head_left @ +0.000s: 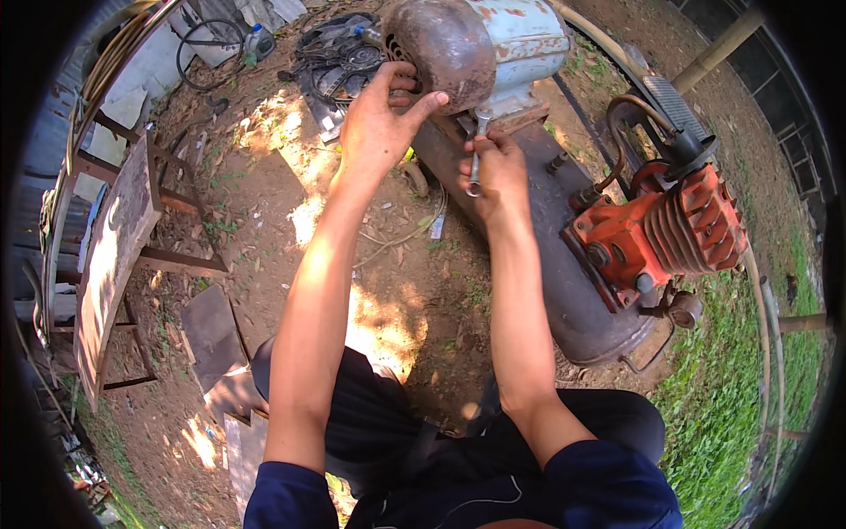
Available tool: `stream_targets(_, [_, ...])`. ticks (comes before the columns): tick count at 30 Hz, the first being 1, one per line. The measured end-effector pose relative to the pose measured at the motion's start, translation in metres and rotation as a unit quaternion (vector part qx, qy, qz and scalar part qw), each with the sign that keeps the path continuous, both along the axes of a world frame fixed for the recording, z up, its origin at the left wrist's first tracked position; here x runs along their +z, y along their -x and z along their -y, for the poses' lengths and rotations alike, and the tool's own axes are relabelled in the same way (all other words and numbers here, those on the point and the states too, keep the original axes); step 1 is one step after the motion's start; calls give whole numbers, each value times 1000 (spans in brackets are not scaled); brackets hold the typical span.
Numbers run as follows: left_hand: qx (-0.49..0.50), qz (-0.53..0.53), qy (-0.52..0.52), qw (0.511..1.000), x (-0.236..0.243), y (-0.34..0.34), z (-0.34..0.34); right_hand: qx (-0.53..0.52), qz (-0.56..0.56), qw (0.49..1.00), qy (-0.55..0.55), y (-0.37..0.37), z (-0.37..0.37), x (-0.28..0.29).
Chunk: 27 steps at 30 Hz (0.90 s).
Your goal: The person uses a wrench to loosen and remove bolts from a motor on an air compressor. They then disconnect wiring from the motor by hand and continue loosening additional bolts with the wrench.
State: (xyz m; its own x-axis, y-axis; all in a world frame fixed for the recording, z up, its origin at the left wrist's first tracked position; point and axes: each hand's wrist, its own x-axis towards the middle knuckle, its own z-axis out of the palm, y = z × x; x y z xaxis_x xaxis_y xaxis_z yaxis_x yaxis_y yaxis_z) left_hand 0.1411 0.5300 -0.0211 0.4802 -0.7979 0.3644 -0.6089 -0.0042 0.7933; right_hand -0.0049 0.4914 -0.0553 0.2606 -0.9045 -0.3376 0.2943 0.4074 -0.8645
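My right hand (498, 172) grips a metal wrench (476, 167) at the motor's base, its upper end against the mounting foot below the rounded cover. With thumb and fingers apart, my left hand (385, 123) rests on the rusty domed end cover (445, 57) of the electric motor. The motor's body (524, 44) is light blue with worn, rusty paint. It sits on a bracket on top of a dark cylindrical air tank (564, 295). An orange finned compressor pump (670, 234) is mounted on the tank's nearer end.
A weathered board on a metal frame (119, 256) leans at the left. Coiled dark cables (344, 57) lie at the back beside the motor. Dirt ground (264, 229) with leaves stretches between, and grass (727, 397) grows at the right. Flat boards (211, 335) lie near my left knee.
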Motion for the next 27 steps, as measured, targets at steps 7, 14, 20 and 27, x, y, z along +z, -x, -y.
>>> stream_targets(7, [1,15,-14,1000,1,-3,1,305,-518,753,268,55,74,51])
stream_targets(14, [-4,1,-11,1000,-2,0,5,245,-447,806,302,85,71,30])
stream_targets(20, [5,5,-13,1000,-4,-2,2,82,-312,933,159,82,16,11])
stream_targets(27, [4,-3,-4,1000,-5,-1,5,40,-89,991,95,16,-15,-16])
